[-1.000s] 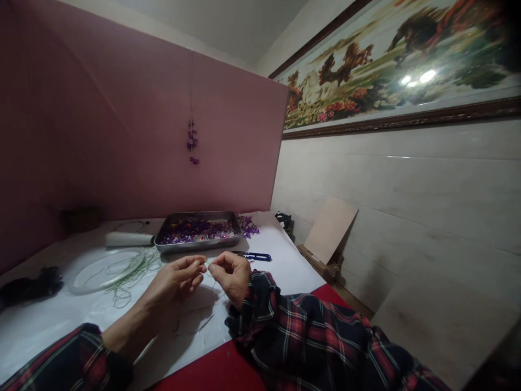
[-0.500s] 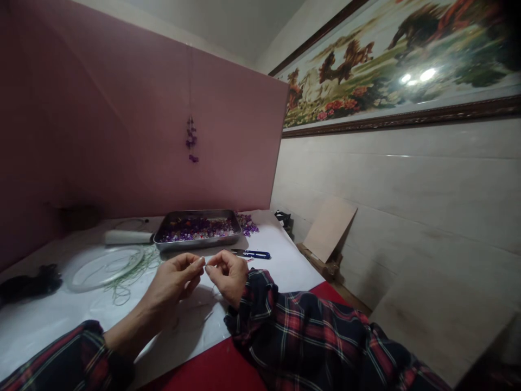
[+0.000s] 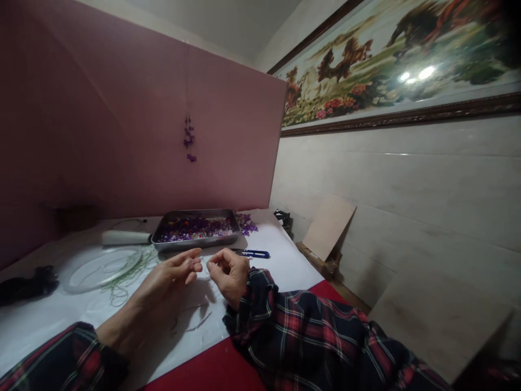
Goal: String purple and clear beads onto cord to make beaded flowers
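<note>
While the left hand point(image 3: 173, 273) curls loosely, the right hand point(image 3: 230, 276) pinches.

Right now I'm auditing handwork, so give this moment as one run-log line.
left hand: partly curled, contents unclear; right hand: pinched, contents unclear; hands: apart; metal tray: holds beads; blue-handled tool: beyond right hand

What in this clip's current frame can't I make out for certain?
In the head view:
Anything between the left hand's fingertips: too small and blurred.
Anything the right hand pinches: too small and thin to tell.
Blue-handled tool: its far end is partly behind the right hand.
Dark object, far left: blurred, cut off by the left edge.
</note>
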Demonstrator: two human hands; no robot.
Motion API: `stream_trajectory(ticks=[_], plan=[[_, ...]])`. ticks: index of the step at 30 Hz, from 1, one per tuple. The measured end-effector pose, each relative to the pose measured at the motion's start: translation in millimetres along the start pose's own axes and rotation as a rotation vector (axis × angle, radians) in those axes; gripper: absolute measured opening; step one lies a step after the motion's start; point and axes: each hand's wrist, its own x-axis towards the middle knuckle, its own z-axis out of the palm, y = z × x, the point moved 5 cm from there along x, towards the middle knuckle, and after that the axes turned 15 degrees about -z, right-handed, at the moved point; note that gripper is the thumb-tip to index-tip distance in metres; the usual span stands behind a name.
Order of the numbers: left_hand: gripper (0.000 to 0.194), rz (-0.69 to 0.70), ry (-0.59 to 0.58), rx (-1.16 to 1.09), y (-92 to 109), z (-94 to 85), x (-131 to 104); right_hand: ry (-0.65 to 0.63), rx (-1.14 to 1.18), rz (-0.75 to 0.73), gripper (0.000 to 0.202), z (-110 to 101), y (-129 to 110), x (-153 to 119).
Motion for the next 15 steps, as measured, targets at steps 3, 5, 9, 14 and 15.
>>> stream_trajectory(ticks=[3, 5, 9, 14, 15], plan=[[0.017, -0.007, 0.009, -0.018, -1, -0.7, -1, -0.008, -0.014, -0.016, 0.019, -1, -3, -1], [0.011, -0.026, 0.009, -0.017, -4, -1.3, -1, -0.018, -0.045, -0.037, 0.021, -1, -5, -1], [0.010, -0.030, -0.039, -0.004, -7, -0.6, 1, -0.053, -0.080, -0.056, 0.019, 0, -6, -2], [0.016, -0.033, -0.001, -0.027, -10, -3.6, 4, -0.054, -0.122, -0.082, 0.017, -1, -6, -1], [0.017, -0.032, 0.014, -0.035, -10, -4.4, 4, -0.050, -0.131, -0.090, 0.016, -1, -6, -1]])
